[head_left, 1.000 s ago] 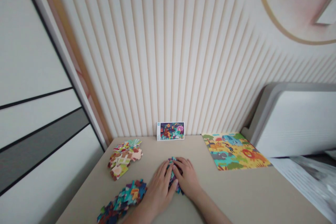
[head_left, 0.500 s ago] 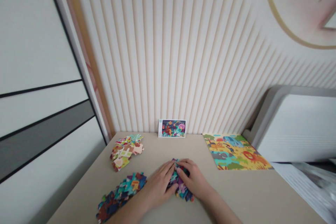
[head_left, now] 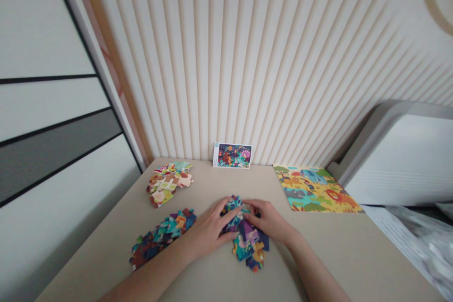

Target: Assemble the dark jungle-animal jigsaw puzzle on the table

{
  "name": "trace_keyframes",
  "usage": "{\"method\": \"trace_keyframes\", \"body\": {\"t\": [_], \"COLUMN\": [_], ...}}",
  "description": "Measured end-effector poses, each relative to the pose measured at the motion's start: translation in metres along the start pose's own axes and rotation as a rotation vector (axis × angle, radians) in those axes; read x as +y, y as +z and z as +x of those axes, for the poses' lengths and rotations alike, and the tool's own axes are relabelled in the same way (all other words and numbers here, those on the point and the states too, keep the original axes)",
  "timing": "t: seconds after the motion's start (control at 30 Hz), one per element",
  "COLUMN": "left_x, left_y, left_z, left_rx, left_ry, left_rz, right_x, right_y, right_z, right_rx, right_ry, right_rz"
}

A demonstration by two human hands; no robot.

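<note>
Both hands are at a small heap of jigsaw puzzle pieces (head_left: 244,238), dark blue, teal and purple, in the middle of the table. My left hand (head_left: 211,226) lies along the heap's left side, its fingers spread and the tips resting on pieces. On the other side, my right hand (head_left: 267,219) has its fingers curled and its thumb close to them, gripping at the heap's upper right edge; the fingers partly cover what is there. A larger pile of dark puzzle pieces (head_left: 163,235) lies to the left, partly behind my left forearm.
A picture card (head_left: 232,156) of a night scene leans against the ribbed wall. Light-coloured puzzle pieces (head_left: 168,183) lie at the back left. At the back right is an animal picture sheet (head_left: 314,189). Papers and clear plastic (head_left: 430,236) lie beyond the table's right side.
The view has tilted, so the table appears higher. My hands have moved slightly apart over the heap, and more of its pieces show, spread out towards me.
</note>
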State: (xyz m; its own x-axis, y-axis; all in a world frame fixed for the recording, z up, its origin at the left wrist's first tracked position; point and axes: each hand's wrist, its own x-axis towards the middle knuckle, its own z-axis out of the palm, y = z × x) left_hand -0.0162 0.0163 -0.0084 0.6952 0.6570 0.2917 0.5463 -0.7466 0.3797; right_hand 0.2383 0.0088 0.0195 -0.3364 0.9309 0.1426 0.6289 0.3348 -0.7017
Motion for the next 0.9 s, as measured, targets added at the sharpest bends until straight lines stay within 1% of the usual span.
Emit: {"method": "trace_keyframes", "body": {"t": [0.17, 0.33, 0.47, 0.53, 0.73, 0.9], "left_x": [-0.002, -0.003, -0.002, -0.001, 0.001, 0.002], "left_y": [0.007, 0.007, 0.007, 0.007, 0.003, 0.001], "left_z": [0.003, 0.002, 0.003, 0.003, 0.004, 0.005], "left_rx": [0.049, 0.060, 0.053, 0.060, 0.065, 0.055], "left_ry": [-0.086, -0.086, -0.075, -0.065, -0.044, -0.030], "left_rz": [-0.061, -0.054, -0.041, -0.037, -0.044, -0.049], "right_x": [0.011, 0.021, 0.033, 0.038, 0.044, 0.040], "right_y": [0.000, 0.001, 0.004, 0.006, 0.007, 0.006], "right_z": [0.001, 0.006, 0.010, 0.011, 0.011, 0.010], "right_rx": [0.006, 0.064, 0.131, 0.138, 0.124, 0.084], "right_ry": [0.053, 0.085, 0.169, 0.190, 0.182, 0.136], "right_rz": [0.140, 0.263, 0.373, 0.406, 0.438, 0.478]}}
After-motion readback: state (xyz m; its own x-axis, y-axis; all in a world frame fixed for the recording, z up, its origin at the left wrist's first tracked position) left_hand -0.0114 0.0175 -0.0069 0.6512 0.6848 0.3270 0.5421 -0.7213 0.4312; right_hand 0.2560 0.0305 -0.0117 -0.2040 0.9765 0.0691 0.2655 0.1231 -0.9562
